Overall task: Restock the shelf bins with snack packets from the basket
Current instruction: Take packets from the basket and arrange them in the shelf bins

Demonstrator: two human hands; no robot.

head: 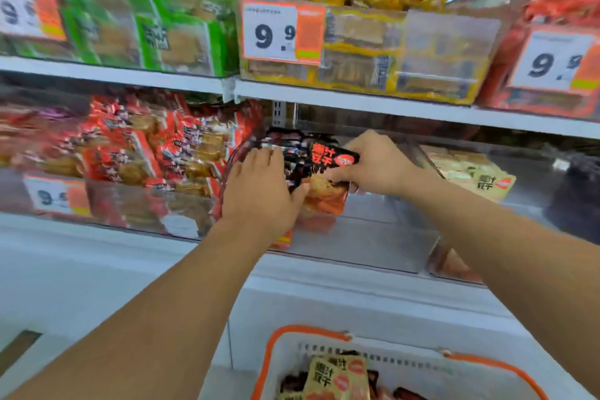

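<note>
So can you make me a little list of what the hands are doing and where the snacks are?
left hand: fingers lie flat on the black packets in the clear bin
right hand: pinches a black and orange packet over that bin
basket: below, white with an orange rim, beige packets inside
price tags: show 9.9

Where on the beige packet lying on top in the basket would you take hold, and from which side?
Pinch the upper edge of the beige packet from above. It lies face up on the pile in the basket, so that edge is probably free; its lower part runs out of frame.
</note>
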